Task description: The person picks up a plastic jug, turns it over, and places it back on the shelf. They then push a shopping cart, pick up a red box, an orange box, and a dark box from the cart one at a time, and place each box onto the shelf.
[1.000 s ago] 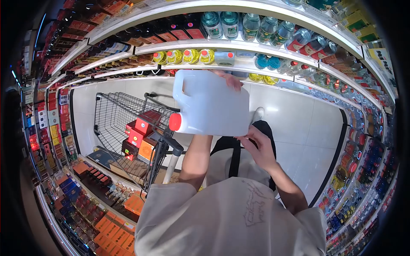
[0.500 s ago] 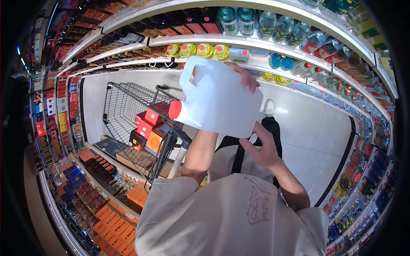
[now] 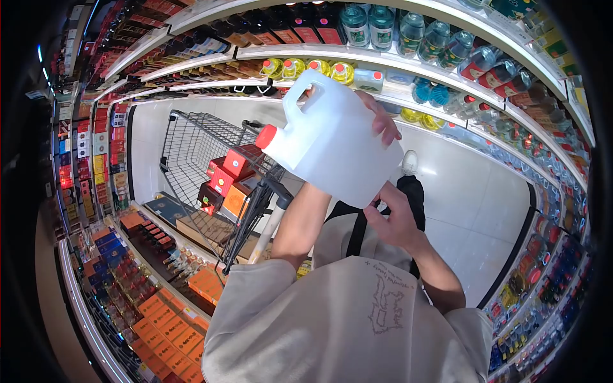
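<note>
A translucent white plastic jug (image 3: pixel 341 140) with a red cap (image 3: pixel 265 136) and a moulded handle is held in front of my chest, lying on its side with the cap to the left. My left hand (image 3: pixel 382 121) reaches behind it; its fingers curl over the far right side, while the palm is hidden by the jug. At the jug's near lower corner is my right hand (image 3: pixel 397 220), thumb bent and fingertips against the base, partly hidden behind it. No label shows on the side facing me.
A wire shopping cart (image 3: pixel 198 147) with several red and orange boxes (image 3: pixel 220 180) stands at my left. Shelves of bottles (image 3: pixel 408 35) curve ahead and to the right. Stacked orange boxes (image 3: pixel 169 332) line the lower left. Tiled floor (image 3: pixel 469 198) lies to the right.
The jug has tilted, its capped end swinging up in the view, away from me. Both hands keep their hold, and the whole view has shifted slightly.
</note>
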Motion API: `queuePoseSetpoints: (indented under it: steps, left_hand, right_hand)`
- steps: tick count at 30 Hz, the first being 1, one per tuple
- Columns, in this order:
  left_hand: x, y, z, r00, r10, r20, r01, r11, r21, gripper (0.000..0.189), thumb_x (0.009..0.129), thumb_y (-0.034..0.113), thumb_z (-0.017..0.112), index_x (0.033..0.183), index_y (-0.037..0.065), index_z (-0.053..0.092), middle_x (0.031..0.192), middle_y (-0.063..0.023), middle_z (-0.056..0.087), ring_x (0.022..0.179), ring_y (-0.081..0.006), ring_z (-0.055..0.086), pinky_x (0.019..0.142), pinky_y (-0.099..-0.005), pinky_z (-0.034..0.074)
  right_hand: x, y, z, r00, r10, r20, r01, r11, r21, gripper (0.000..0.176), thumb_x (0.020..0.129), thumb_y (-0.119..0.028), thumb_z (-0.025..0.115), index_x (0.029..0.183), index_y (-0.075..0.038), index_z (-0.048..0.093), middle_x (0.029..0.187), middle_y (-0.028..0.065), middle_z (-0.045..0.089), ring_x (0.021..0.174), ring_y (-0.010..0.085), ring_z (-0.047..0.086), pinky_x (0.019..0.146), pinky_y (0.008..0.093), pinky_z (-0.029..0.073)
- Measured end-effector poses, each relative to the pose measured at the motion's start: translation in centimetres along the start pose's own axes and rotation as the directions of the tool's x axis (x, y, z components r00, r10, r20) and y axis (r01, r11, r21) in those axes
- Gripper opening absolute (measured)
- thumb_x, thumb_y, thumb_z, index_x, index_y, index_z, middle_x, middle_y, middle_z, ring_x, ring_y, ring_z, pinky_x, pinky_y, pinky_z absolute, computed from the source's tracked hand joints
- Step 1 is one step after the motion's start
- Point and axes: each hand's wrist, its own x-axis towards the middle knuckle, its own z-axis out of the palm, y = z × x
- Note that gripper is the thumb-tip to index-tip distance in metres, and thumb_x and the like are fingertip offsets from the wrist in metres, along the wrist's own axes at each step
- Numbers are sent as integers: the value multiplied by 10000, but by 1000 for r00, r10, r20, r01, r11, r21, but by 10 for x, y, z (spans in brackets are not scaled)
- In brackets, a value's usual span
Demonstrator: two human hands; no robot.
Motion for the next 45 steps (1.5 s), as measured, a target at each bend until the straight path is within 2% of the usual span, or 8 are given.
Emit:
queuePoseSetpoints:
  steps: [20, 30, 34, 36, 37, 40, 42, 45]
  left_hand:
    - [15, -3, 13, 932, -129, 339, 149, 988, -33, 542, 1037, 549, 491, 1247, 67, 622, 903, -142, 633, 790, -339, 663, 897, -552, 524]
    - [10, -15, 4, 931, -138, 338, 152, 988, -14, 494, 1042, 513, 509, 1259, 81, 608, 960, -131, 639, 859, -330, 653, 910, -535, 519]
    - [-12, -27, 0, 1000, -11, -27, 18, 961, 276, 447, 1047, 474, 528, 1275, 95, 593, 1018, -117, 640, 938, -319, 643, 930, -520, 513]
    - [-27, -36, -14, 991, -28, -132, 43, 993, 108, 398, 1063, 420, 529, 1290, 96, 566, 1097, -91, 625, 1035, -304, 609, 973, -500, 496]
    - [-34, -43, -27, 974, 56, -218, -15, 982, 187, 394, 1074, 407, 512, 1297, 85, 556, 1122, -91, 618, 1038, -310, 600, 970, -486, 491]
    - [-28, -49, -22, 826, 24, -563, -136, 978, -157, 956, 910, 783, 141, 1018, -40, 617, 925, -185, 619, 927, -318, 585, 857, -452, 479]
    - [-35, -62, -35, 762, 222, -609, -6, 942, 337, 956, 926, 757, 111, 984, -52, 617, 922, -199, 631, 912, -327, 589, 850, -450, 483]
    - [-48, -86, -52, 711, 273, -649, 116, 864, 490, 983, 934, 762, 146, 1072, -90, 617, 982, -223, 651, 957, -321, 615, 860, -431, 495]
  right_hand:
    - [-25, -2, 7, 995, -92, -34, 86, 987, -137, 97, 855, -76, 692, 851, -26, 609, 878, 99, 632, 831, 271, 620, 780, 363, 486]
    - [-33, 6, 6, 997, -27, -66, 22, 997, -71, 95, 862, -28, 691, 939, -4, 639, 909, 103, 633, 817, 231, 619, 757, 358, 507]
    - [-38, 24, 4, 990, 93, -110, -90, 995, 32, 136, 965, -41, 634, 1086, 17, 657, 1003, 98, 683, 904, 184, 661, 830, 327, 536]
    - [-40, 39, 8, 908, 390, -156, -266, 821, 504, 214, 1058, -89, 547, 1213, 35, 626, 1092, 99, 701, 1030, 179, 687, 951, 319, 550]
    - [-39, 52, 1, 910, 397, -123, -305, 839, 450, 255, 1105, -148, 482, 1247, 31, 594, 1145, 115, 693, 1105, 220, 697, 1022, 359, 554]
    - [-33, 65, 1, 785, 587, -198, -262, 605, 752, 338, 1115, -221, 442, 1311, 19, 576, 1271, 138, 681, 1162, 242, 686, 993, 393, 569]
    - [-26, 80, -3, 784, 596, -175, -227, 537, 812, 421, 1140, -331, 405, 1405, -24, 518, 1391, 133, 609, 1248, 250, 637, 1051, 414, 528]
    - [5, 87, -5, 523, 831, -191, -212, 344, 915, 554, 1153, -465, 323, 1456, -19, 451, 1477, 124, 552, 1405, 263, 511, 1169, 483, 409]
